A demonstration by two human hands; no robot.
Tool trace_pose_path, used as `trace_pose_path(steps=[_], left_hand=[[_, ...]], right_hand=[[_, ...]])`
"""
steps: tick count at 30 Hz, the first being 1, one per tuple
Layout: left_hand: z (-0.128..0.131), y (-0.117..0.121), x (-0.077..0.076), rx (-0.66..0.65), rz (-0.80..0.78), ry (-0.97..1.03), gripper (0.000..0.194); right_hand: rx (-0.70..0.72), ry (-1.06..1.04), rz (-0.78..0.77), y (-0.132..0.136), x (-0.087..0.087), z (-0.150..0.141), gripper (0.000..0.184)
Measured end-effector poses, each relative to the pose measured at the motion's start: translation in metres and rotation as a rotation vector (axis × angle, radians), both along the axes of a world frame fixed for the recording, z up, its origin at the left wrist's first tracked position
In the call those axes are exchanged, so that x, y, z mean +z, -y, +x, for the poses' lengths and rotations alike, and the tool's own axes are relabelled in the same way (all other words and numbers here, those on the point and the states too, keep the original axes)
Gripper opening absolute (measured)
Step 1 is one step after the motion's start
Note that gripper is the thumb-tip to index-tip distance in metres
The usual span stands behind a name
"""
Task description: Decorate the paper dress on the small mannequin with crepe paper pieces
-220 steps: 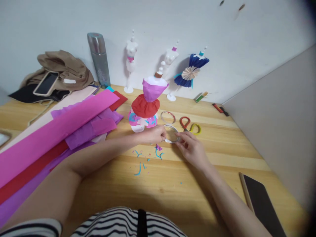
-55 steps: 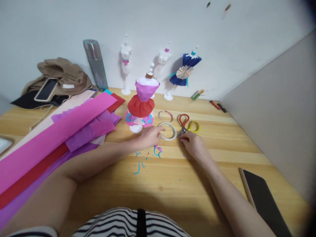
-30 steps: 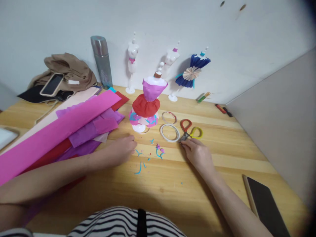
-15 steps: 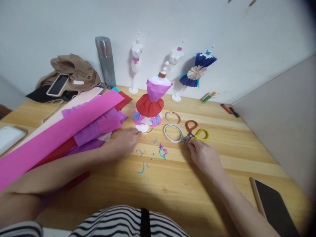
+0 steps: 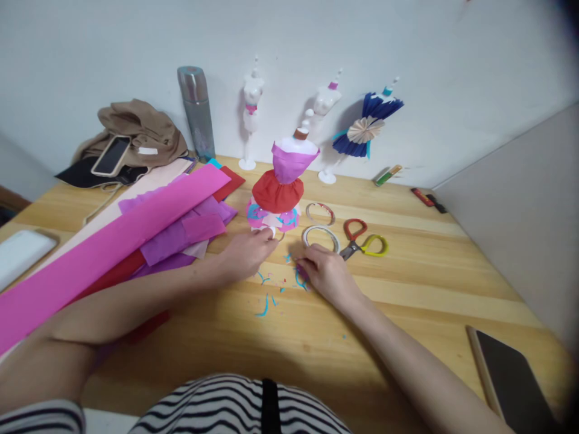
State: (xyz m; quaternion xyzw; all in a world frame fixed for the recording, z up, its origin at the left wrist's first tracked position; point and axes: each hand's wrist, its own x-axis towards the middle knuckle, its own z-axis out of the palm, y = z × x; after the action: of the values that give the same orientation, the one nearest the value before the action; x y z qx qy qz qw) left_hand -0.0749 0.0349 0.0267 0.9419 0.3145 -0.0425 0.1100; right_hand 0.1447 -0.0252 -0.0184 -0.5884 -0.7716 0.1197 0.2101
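Observation:
A small mannequin in a purple paper top and red skirt (image 5: 277,190), with a pink, purple and blue lower tier, stands in the middle of the table. My left hand (image 5: 251,252) is closed at its white base, fingertips pressed on the base's front edge and partly hiding it. My right hand (image 5: 326,272) is over the small blue and purple paper scraps (image 5: 263,306), its fingers bunched and pointing down. What those fingers hold, if anything, is hidden. Just beyond it lies a white tape roll (image 5: 337,239), with scissors (image 5: 351,248) beside the roll.
Pink paper strips (image 5: 113,250) and other coloured paper are piled at left. Behind them are a flask (image 5: 199,120), brown cloth (image 5: 140,129) and a phone (image 5: 111,155). More mannequins, one in a navy paper dress (image 5: 355,144), line the wall. A dark tablet-like device (image 5: 511,377) lies front right.
My right hand has left the scissors, which now lie on the table, and moved left to the paper scraps. My left hand has shifted slightly right at the mannequin's base.

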Motion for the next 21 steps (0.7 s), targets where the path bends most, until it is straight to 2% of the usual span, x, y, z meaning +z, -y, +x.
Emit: trace_pose_path(steps=[2, 5, 7, 10, 12, 14, 17, 19, 21], left_hand=[[0.002, -0.008, -0.007, -0.004, 0.020, -0.001, 0.043], [0.001, -0.008, -0.015, -0.058, -0.050, 0.005, 0.035], [-0.002, -0.005, -0.017, -0.106, -0.129, 0.040, 0.032], [-0.013, -0.001, -0.015, -0.100, -0.198, 0.111, 0.030], [-0.022, 0.002, -0.016, -0.049, -0.215, 0.114, 0.026], [-0.026, 0.007, -0.018, 0.003, -0.232, 0.072, 0.032], [-0.016, 0.019, -0.023, 0.029, -0.256, 0.080, 0.027], [-0.002, 0.026, -0.024, 0.016, -0.284, 0.171, 0.018], [0.010, 0.028, -0.023, 0.015, -0.305, 0.187, 0.013]], right_hand=[[0.017, 0.030, -0.004, -0.010, 0.000, -0.005, 0.023], [0.234, -0.086, -0.044, -0.014, 0.000, -0.008, 0.031], [0.289, -0.166, -0.060, -0.012, 0.002, -0.004, 0.032], [0.147, -0.117, -0.056, -0.005, 0.008, 0.013, 0.032], [0.080, -0.051, -0.120, 0.006, 0.012, 0.024, 0.029], [0.040, -0.049, -0.212, 0.019, 0.014, 0.026, 0.019], [-0.020, -0.106, -0.284, 0.032, 0.014, 0.007, 0.017], [0.011, -0.161, -0.259, 0.033, 0.013, -0.011, 0.025], [0.065, -0.221, -0.272, 0.029, 0.012, -0.021, 0.022]])
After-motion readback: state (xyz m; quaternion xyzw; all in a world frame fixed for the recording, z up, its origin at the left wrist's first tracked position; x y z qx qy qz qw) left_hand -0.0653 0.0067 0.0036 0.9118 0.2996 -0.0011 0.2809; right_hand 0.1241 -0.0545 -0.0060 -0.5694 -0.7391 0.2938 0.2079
